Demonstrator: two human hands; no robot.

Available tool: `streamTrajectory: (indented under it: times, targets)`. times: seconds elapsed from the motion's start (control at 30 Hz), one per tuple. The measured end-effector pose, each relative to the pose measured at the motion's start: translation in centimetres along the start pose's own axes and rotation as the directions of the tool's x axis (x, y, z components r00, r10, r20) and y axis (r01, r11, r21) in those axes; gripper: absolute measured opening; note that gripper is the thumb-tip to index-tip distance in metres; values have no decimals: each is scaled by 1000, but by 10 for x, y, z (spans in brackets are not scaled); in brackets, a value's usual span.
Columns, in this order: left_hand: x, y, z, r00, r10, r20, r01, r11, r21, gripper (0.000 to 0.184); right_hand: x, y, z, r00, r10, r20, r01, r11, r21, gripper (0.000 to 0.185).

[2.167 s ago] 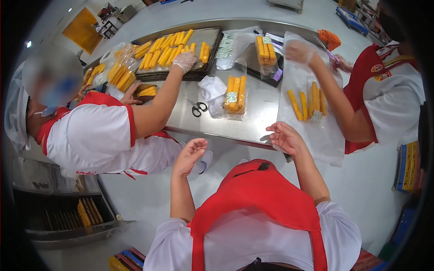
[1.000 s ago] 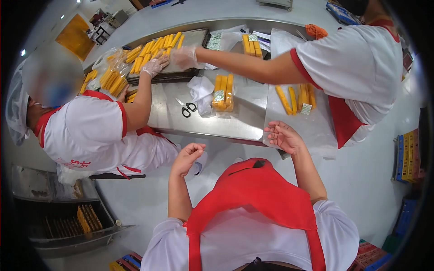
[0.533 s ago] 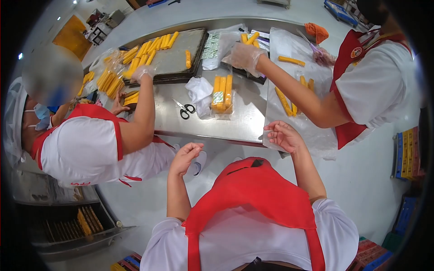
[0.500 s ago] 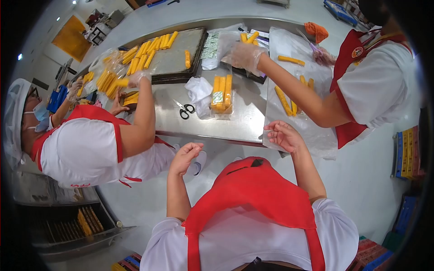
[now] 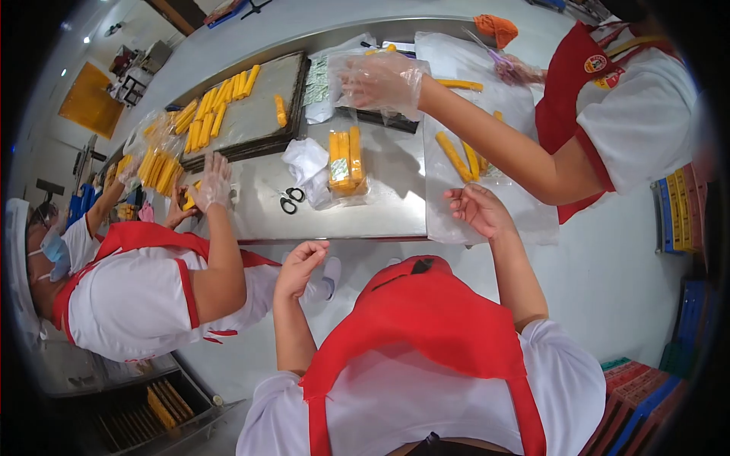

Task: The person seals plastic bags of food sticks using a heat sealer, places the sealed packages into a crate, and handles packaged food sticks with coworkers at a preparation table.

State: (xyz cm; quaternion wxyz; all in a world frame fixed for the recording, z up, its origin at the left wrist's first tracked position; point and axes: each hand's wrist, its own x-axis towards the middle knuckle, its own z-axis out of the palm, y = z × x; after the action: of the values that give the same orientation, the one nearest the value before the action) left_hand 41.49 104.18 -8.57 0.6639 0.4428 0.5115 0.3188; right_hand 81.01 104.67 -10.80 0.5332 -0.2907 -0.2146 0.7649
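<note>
My left hand [image 5: 302, 269] hovers in front of the steel table's edge, fingers curled together, with nothing visible in it. My right hand [image 5: 480, 211] is raised over the near edge of a clear plastic sheet [image 5: 502, 220], its fingers bent but apart and nothing in them. Between and beyond my hands, a clear pack of yellow sticks [image 5: 347, 161] lies on the steel table [image 5: 388, 209]. A white cloth [image 5: 306, 163] touches its left side, and black-handled scissors [image 5: 292, 200] lie left of that. Loose yellow sticks [image 5: 454, 156] rest on the sheet beyond my right hand.
A co-worker at the left reaches a gloved hand [image 5: 215, 182] beside a dark tray [image 5: 262, 114] of yellow sticks. Another at the right holds a clear bag [image 5: 380, 85] and purple-handled scissors [image 5: 503, 61]. An orange cloth [image 5: 496, 30] lies at the back. Crates [image 5: 680, 209] stand far right.
The view has shifted, so the table items sit further left. The left co-worker's gloved hand has drawn back from the tray. Sticks have left the tray. My hands keep nearly the same pose.
</note>
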Motion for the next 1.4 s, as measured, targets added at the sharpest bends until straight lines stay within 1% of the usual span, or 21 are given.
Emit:
streamTrajectory:
  times: [0.07, 0.2, 0.3, 0.37, 0.6, 0.67, 0.7, 0.73, 0.77, 0.8, 0.87, 0.97, 1.0, 1.07, 1.1, 1.17, 1.3, 1.4]
  targets:
    - [4, -2, -2, 1000, 5, 18, -5, 1000, -6, 12, -4, -9, -3, 997, -71, -3, 71, 997, 10, 12]
    - [6, 1, -1, 1000, 5, 23, -5, 1000, -4, 7, -14, -16, 2, 995, -91, -36, 89, 995, -42, 11]
    - [5, 7, 3, 1000, 4, 6, -4, 1000, 21, 7, -18, -12, 6, 998, -56, -19, 55, 997, -46, 11]
    - [4, 9, 5, 1000, 5, 4, -5, 1000, 29, 11, -15, -5, 1, 1000, -17, 13, 17, 1000, -21, 12]
    - [-1, 4, 1, 1000, 5, 12, -5, 1000, 1, 12, -10, 0, -3, 998, -23, 52, 22, 999, 32, 16]
    - [-3, 1, -1, 1000, -3, -12, 4, 1000, 15, 13, -9, -1, -6, 994, -45, 104, 47, 999, -16, 8]
    - [-4, 0, -2, 1000, -6, -22, 7, 1000, 19, 13, -9, -1, -4, 993, -40, 107, 42, 999, -17, 8]
    - [-5, -1, -2, 1000, -9, -18, 9, 1000, 2, 15, -10, -3, 0, 996, -22, 84, 25, 999, -37, 8]
    - [-6, -3, -3, 1000, -10, -18, 10, 1000, -7, 16, -11, -3, 2, 998, -4, 60, 8, 998, -58, 13]
    - [-7, -4, -3, 1000, -11, -18, 11, 1000, -17, 17, -11, -2, 2, 998, 0, 62, 4, 998, -60, 13]
    - [-9, -6, -3, 1000, -12, -13, 12, 1000, -10, 20, -10, -1, 0, 995, 11, 103, -7, 999, -35, 19]
    - [-11, -5, 0, 1000, -12, -16, 12, 999, -31, 22, -12, -1, 3, 995, 23, 99, -21, 1000, -23, 20]
    - [-11, -5, 1, 1000, -12, -12, 12, 1000, -26, 22, -13, -1, 4, 995, 18, 97, -17, 1000, -20, 20]
    - [-12, -4, 4, 999, -18, -33, 17, 1000, -14, 16, -15, -1, 8, 995, 68, 72, -61, 993, -98, 21]
    - [-11, -5, 5, 999, -17, -27, 17, 1000, -9, 16, -15, 0, 9, 996, 62, 69, -55, 994, -95, 21]
    - [-10, -7, 5, 1000, -13, -23, 13, 1000, 25, 10, -15, 3, 10, 985, 110, 134, -90, 985, -148, 23]
    - [-13, 0, 13, 998, -33, -44, 34, 999, 32, 8, -17, 9, 11, 982, 137, 133, -119, 983, -138, 23]
    - [-12, -3, 10, 1000, 10, 1, -10, 1000, 30, 11, -20, 9, 9, 984, 135, 114, -119, 984, -131, 24]
